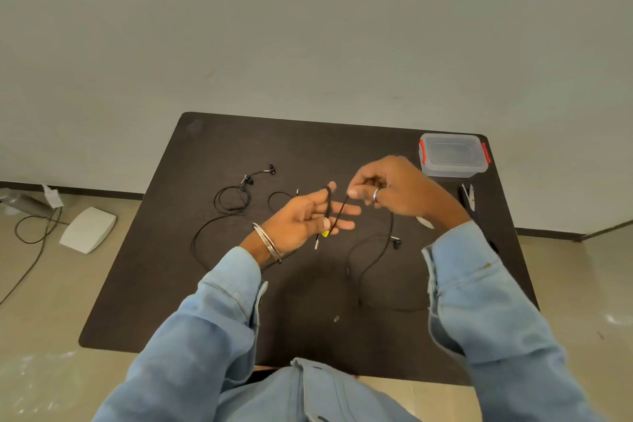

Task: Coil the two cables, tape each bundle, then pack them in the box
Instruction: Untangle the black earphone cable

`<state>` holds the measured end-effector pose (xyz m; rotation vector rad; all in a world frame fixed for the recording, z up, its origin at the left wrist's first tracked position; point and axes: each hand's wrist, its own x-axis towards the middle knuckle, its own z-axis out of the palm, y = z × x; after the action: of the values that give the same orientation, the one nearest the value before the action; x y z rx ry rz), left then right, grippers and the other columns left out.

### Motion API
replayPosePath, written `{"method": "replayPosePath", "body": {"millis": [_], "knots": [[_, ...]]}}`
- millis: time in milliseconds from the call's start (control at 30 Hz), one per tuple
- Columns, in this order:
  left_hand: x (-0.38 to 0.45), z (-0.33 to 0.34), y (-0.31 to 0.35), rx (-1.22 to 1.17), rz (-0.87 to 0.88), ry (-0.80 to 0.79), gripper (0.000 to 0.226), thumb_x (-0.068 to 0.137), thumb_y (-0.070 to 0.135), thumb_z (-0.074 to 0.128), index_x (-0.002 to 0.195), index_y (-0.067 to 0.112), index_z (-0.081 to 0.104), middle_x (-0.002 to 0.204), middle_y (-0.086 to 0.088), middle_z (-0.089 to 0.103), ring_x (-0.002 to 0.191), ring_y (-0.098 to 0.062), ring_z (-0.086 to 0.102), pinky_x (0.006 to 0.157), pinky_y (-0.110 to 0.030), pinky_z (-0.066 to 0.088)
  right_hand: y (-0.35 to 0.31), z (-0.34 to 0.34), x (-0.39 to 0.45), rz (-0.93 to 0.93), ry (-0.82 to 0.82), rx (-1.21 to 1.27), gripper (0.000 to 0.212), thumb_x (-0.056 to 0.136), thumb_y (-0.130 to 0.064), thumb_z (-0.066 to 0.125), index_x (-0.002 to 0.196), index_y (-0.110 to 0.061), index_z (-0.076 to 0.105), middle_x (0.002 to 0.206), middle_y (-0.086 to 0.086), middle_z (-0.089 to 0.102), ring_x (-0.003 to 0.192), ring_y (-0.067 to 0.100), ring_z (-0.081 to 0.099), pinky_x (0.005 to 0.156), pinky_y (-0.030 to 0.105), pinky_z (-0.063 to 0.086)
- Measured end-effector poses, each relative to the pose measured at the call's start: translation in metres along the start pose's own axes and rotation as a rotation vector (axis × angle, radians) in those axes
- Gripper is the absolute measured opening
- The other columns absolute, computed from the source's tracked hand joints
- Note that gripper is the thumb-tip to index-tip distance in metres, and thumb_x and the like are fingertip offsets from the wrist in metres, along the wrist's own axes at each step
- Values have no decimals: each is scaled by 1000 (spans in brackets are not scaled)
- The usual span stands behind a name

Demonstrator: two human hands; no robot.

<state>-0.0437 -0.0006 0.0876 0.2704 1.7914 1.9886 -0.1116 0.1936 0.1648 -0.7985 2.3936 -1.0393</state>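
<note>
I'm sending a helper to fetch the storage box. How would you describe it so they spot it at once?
Start at the dark table and go to its far right corner. There stands the box, a small clear plastic tub with its lid on. Red clips at both ends set it apart from the black cables and the scissors lying just nearer.

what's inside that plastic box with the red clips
The plastic box sits closed at the table's far right corner. Through its clear lid it looks empty; nothing shows inside.

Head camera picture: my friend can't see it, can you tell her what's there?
Two hands wind a black cable above a dark table: the left hand holds loops, the right hand pinches it. Another cable lies loose; a shut box sits far right.
</note>
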Motion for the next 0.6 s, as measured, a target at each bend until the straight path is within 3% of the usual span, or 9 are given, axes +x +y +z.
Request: {"method": "replayPosePath", "body": {"millis": [100,233,367,433,533,600], "knots": [[-1,6,9,11,20,-182,56,89,0,43,139,20,28,120,3,65,108,-19,65,88,-27,51,0,-8,6,0,71,92,5,86,-12,68,84,-11,72,69,11,67,57,18,60,57,25,53],[0,14,9,15,-11,-257,56,94,-8,39,143,10,20,114,5,69,106,-16,65,89,-26,51,3,-5,12,16,178,216,4,86,-12,68,83,-12,71,65,6,65,50,15,55,51,28,53],[2,15,8,3,-7,-195,45,94,-3,40,138,-2,32,110,-8,68,100,-17,68,96,-26,47,9,4,15,17,282,251,6,86,-15,68,82,-14,71,60,-4,66,50,10,56,46,20,44],[4,15,7,-27,20,-163,40,92,1,43,132,-4,41,105,-7,71,95,-17,70,98,-26,45,16,9,19,10,334,257,6,87,-16,68,84,-13,72,66,2,68,56,10,59,50,18,44],[4,19,8,-240,65,-54,40,92,0,39,133,1,40,92,-5,73,80,-17,71,84,-28,53,32,23,23,49,394,280,10,90,-15,64,88,-10,72,69,2,67,55,0,56,56,13,42],[5,19,12,-418,116,59,38,92,4,37,129,-1,44,83,-5,72,68,-15,69,79,-31,56,41,40,22,76,361,271,15,92,-12,59,83,-12,71,65,-1,64,56,-1,55,58,18,43]]}}
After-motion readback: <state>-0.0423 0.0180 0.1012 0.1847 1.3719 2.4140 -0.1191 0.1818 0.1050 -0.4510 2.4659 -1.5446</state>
